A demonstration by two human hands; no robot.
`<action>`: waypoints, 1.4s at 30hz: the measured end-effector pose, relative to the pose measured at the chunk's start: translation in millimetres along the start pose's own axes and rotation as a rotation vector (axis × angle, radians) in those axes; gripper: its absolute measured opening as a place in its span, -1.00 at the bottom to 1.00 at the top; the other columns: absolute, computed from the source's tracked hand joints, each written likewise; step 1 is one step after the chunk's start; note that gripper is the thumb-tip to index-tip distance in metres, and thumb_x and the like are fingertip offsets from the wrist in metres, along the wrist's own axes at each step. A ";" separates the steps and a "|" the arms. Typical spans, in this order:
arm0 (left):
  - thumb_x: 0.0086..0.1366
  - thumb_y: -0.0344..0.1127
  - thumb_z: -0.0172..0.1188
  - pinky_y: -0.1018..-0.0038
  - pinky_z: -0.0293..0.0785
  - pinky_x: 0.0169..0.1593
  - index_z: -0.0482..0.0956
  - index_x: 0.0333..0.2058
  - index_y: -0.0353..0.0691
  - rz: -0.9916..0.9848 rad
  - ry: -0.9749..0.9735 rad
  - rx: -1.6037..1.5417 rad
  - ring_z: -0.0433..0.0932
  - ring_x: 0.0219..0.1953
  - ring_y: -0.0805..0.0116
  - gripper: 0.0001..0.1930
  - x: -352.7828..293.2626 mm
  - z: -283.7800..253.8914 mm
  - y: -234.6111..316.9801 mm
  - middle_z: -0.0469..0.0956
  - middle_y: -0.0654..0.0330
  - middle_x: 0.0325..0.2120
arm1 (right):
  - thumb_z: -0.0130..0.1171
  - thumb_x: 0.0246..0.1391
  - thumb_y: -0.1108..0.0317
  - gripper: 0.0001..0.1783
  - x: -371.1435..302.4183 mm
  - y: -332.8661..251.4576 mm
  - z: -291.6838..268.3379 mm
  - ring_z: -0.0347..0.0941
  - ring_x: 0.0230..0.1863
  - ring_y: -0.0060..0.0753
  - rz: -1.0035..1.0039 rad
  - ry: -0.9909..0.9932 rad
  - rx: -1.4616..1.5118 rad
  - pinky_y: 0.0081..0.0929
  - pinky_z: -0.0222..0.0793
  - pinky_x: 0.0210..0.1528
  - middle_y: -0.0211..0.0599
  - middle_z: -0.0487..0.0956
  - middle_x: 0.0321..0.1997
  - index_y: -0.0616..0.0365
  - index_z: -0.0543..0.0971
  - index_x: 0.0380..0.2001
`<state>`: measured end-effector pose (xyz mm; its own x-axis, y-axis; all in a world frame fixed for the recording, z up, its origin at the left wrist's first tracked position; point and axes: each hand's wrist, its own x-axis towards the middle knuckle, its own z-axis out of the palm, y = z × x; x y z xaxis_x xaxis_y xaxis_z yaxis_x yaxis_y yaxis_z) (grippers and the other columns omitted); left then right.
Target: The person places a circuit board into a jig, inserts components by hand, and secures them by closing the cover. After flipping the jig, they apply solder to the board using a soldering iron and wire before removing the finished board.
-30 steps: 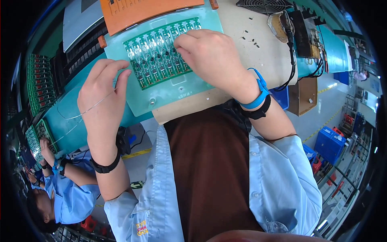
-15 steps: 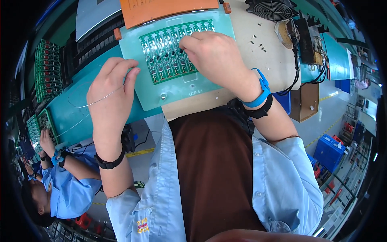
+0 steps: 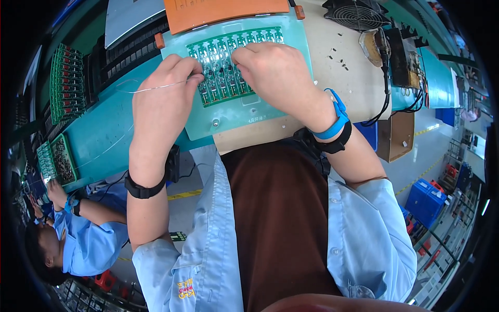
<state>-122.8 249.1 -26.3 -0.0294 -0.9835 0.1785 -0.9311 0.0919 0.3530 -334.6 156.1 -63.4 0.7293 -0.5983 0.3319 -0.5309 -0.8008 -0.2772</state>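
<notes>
A green circuit board panel (image 3: pixel 221 98) with rows of small parts lies on a pale green fixture plate (image 3: pixel 200 127) with an orange flap (image 3: pixel 223 13) along its far edge. My left hand (image 3: pixel 165 99) pinches a thin silvery solder wire (image 3: pixel 171 85), which loops out behind it on the left. Its fingertips are at the left edge of the panel. My right hand (image 3: pixel 286 73) is over the panel's right part, thumb and forefinger pressed together close to the board. Whatever lies between those fingers is hidden.
Several small dark parts (image 3: pixel 343 65) lie on the beige board right of the plate. A round fan (image 3: pixel 358 15) and a soldering stand (image 3: pixel 403 57) with cables stand beyond. At left are stacked green boards (image 3: pixel 67 83), a parts tray (image 3: pixel 63 158) and a co-worker's hand (image 3: pixel 57 195).
My left hand has moved right and up with the solder wire, reaching the panel's left edge. My right hand stays at nearly the same place on the board. The view has shifted slightly.
</notes>
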 end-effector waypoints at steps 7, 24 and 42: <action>0.30 -0.33 0.33 0.21 0.60 -0.30 0.65 -0.29 -0.11 0.093 0.070 0.041 0.66 -0.32 0.06 -0.95 5.6 8.5 -8.5 0.59 0.19 -0.34 | 0.33 0.12 0.40 -0.96 1.5 0.9 -0.5 0.64 -0.34 -0.15 -0.038 0.010 -0.011 -0.21 0.56 -0.34 -0.33 0.66 -0.41 0.04 0.69 -0.34; 0.23 -0.40 0.38 0.24 0.61 -0.15 0.70 -0.30 -0.14 0.161 0.043 -0.017 0.67 -0.25 0.08 -0.93 11.9 -1.6 -8.2 0.62 0.19 -0.29 | 0.29 0.13 0.53 -0.74 -17.5 2.5 -25.2 0.63 -0.34 -0.11 0.019 -0.012 0.119 -0.19 0.56 -0.30 -0.23 0.68 -0.34 0.04 0.72 -0.10; 0.20 -0.47 0.40 0.29 0.59 -0.22 0.67 -0.33 -0.16 0.020 -0.089 0.055 0.66 -0.26 0.11 -0.91 25.5 5.5 17.1 0.61 0.24 -0.23 | 0.31 0.14 0.58 -0.78 -88.4 46.0 -56.7 0.53 -0.47 -0.29 0.191 0.041 0.320 -0.39 0.46 -0.46 -0.28 0.62 -0.41 0.12 0.71 -0.13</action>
<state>-141.5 224.7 -20.8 -0.0781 -0.9917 0.1017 -0.9485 0.1053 0.2988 -448.0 170.7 -54.4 0.6091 -0.7417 0.2807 -0.4891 -0.6299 -0.6034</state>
